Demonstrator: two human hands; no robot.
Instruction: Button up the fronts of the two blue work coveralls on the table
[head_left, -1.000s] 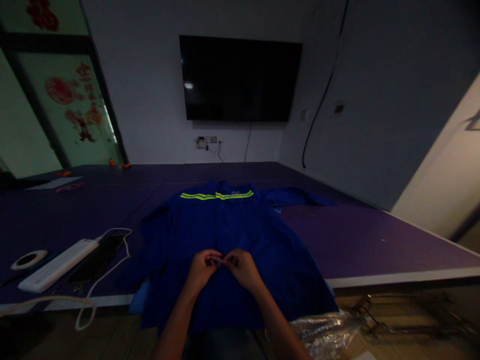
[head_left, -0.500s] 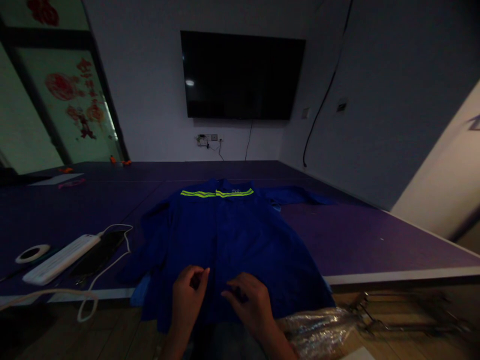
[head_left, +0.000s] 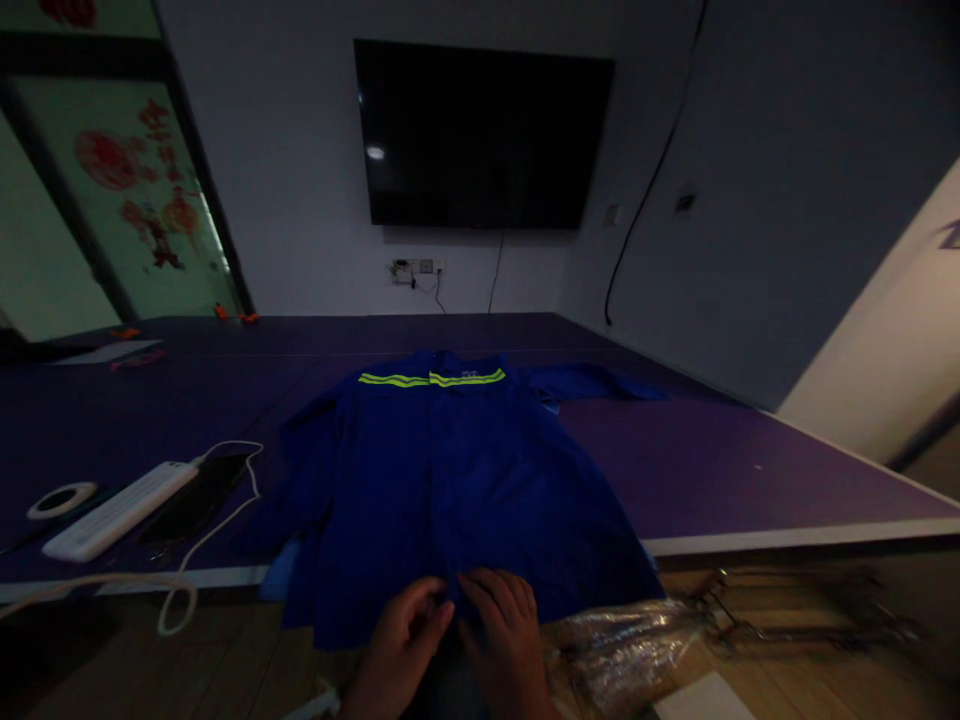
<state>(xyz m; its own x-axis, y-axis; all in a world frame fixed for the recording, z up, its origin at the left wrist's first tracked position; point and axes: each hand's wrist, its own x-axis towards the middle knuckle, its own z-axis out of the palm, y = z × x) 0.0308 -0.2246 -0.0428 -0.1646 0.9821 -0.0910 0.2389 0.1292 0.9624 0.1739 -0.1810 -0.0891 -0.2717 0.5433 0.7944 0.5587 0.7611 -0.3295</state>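
A blue work jacket [head_left: 495,470] lies front up, with yellow-green reflective strips across its chest. Its collar points away from me and its lower hem hangs over the near edge of the purple platform. My left hand [head_left: 401,640] is closed at the bottom of the front placket, thumb and forefinger curled on the cloth. Close beside it, my right hand [head_left: 502,630] bends its fingers over the placket's other side, its thumb hidden beneath. Whatever small part of the hem lies between the fingertips is too dark to make out.
On the purple platform [head_left: 712,460], left of the jacket, lie a white power strip [head_left: 120,510], a dark phone [head_left: 199,495] and a round white object [head_left: 61,500]. Clear plastic wrapping [head_left: 626,650] and a metal rack [head_left: 810,630] are at lower right. A television [head_left: 484,140] hangs ahead.
Both hands have moved down toward the hem and closer together, from hovering apart over the placket to touching the cloth. The view has tilted slightly.
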